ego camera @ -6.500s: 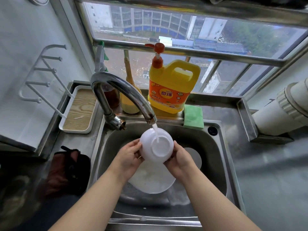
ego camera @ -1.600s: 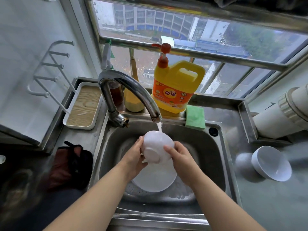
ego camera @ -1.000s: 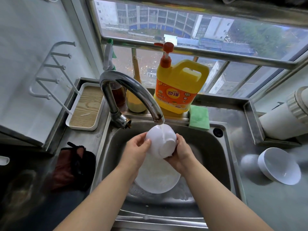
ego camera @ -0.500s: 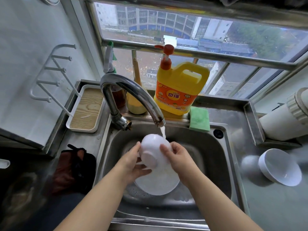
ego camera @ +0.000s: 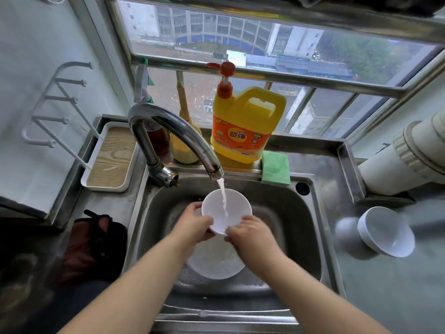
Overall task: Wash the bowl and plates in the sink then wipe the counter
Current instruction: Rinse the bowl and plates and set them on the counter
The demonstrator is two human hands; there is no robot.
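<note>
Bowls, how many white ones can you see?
2. One bowl is held by both hands under the running tap; another bowl lies tilted on the counter, right of the sink.

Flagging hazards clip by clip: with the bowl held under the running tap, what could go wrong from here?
1. The wet bowl, gripped only at its lower edge by the left hand and right hand, could slip onto the plate lying in the sink.
2. Water from the tap lands inside the tilted bowl and may splash over the counter.
3. The other bowl leans on its side on the counter and might roll.
</note>
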